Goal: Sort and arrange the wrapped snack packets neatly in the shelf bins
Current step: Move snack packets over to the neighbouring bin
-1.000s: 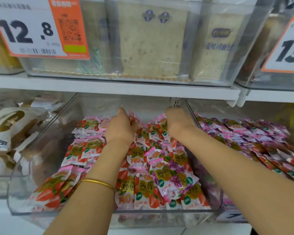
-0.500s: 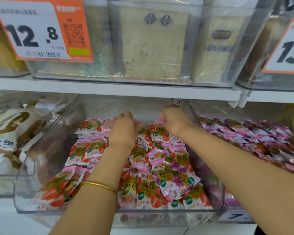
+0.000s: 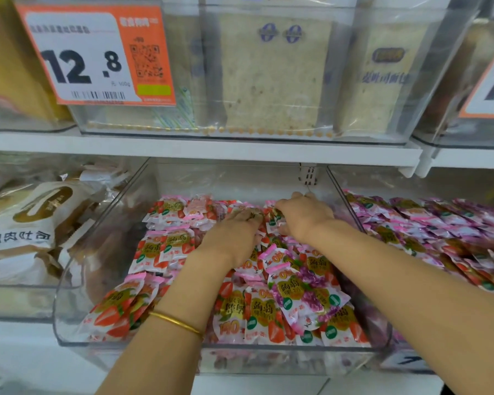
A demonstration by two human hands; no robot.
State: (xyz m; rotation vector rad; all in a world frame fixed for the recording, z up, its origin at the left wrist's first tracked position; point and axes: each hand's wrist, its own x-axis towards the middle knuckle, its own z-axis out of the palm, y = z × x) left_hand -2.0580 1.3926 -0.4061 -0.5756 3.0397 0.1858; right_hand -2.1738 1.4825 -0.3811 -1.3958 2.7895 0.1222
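A clear shelf bin [image 3: 97, 252] holds several pink strawberry snack packets [image 3: 169, 246] in rough rows. One purple grape packet [image 3: 305, 292] lies on top of them at the front right. Both my hands reach to the back of this bin. My left hand [image 3: 234, 235], with a gold bangle on its wrist, lies flat on the packets at the back middle. My right hand [image 3: 303, 218] is just to its right, fingers curled down round packets near the back right corner. The two hands almost touch.
The bin to the right [image 3: 439, 232] is full of purple grape packets. The bin to the left [image 3: 26, 223] holds brown and white bread packs. A white shelf board [image 3: 211, 149] runs close above, carrying bins of toast and a 12.8 price tag [image 3: 97, 55].
My left hand has slid right across the packets toward my right hand. My right hand stays at the back right corner, its fingers now curled lower onto the packets.
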